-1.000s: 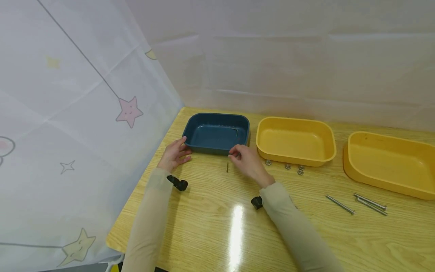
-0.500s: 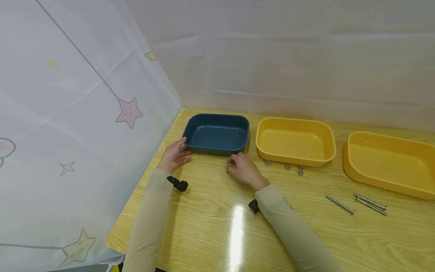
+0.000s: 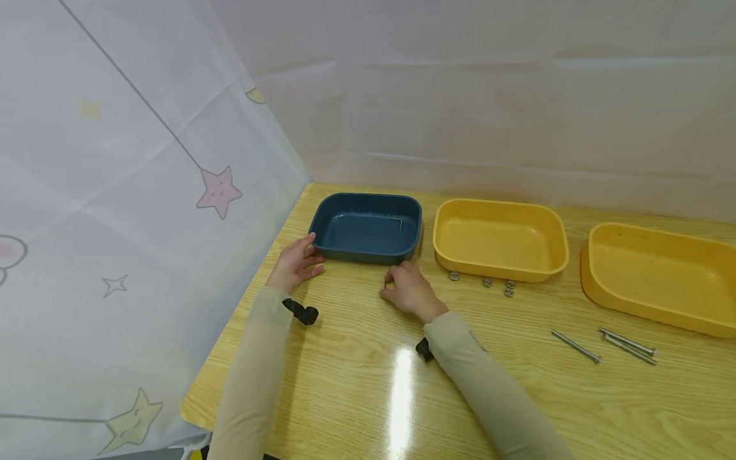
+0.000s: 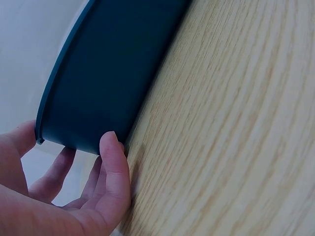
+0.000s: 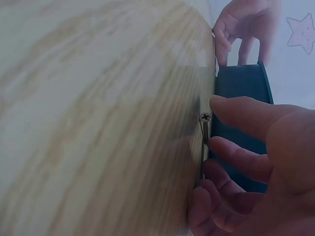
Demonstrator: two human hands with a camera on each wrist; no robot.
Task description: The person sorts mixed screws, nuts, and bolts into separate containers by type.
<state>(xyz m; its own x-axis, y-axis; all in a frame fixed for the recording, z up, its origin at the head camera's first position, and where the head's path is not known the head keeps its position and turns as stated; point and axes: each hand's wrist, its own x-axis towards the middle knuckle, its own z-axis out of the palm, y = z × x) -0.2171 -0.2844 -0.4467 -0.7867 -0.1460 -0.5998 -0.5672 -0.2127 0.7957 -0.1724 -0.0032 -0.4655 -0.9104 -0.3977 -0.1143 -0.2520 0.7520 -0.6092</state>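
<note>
My left hand (image 3: 293, 262) grips the near left corner of a dark blue plastic tray (image 3: 362, 257), thumb at the rim and fingers against the outer wall. Inside the tray, toward its right end, lies a small L-shaped piece of thin metal (image 3: 400, 223). Just in front of the tray's right part, my right hand (image 3: 411, 291) is low over the table. Seen from the right wrist, a cross-head screw (image 5: 205, 125) lies on the wood, its head toward the camera. The thumb (image 5: 236, 109) and index finger stand on either side of it, a gap between their tips.
Two yellow trays (image 3: 500, 271) (image 3: 655, 313) stand to the right of the blue one. Several hex nuts (image 3: 487, 282) lie before the nearer yellow tray. Three long bolts (image 3: 575, 346) lie at the right. The table's left edge runs beside my left arm.
My right hand has come down and toward me from the blue tray's front rim to the screw on the table, covering it in the head view. My left hand has stayed at the tray's corner.
</note>
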